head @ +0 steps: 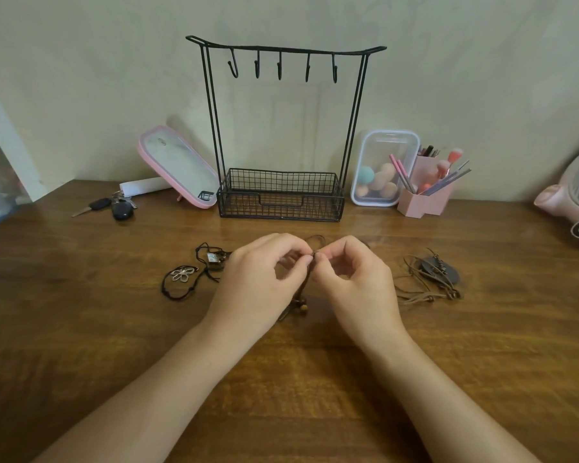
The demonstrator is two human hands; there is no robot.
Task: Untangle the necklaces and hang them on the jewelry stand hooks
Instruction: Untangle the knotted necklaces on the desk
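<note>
On the wooden table (81, 329), centre front: left hand (258, 279) and right hand (358, 282) each pinch a brown cord necklace (303, 308) between thumb and fingertips, tips almost meeting. Its beaded end hangs down between the hands. Black cord tangle with flower pendant (183, 274) lies just left of the hands. Brown cord necklace with dark round pendant (440, 274) lies to the right. Black wire jewelry stand (281, 195) sits behind, with five hooks (279, 66) on its top bar.

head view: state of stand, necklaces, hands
black wire jewelry stand: upright, five hooks bare
brown cord beaded necklace: pinched by both hands
left hand: pinching it
right hand: pinching it
black cord flower necklace: loose on table
brown cord disc necklace: heaped on table
</note>
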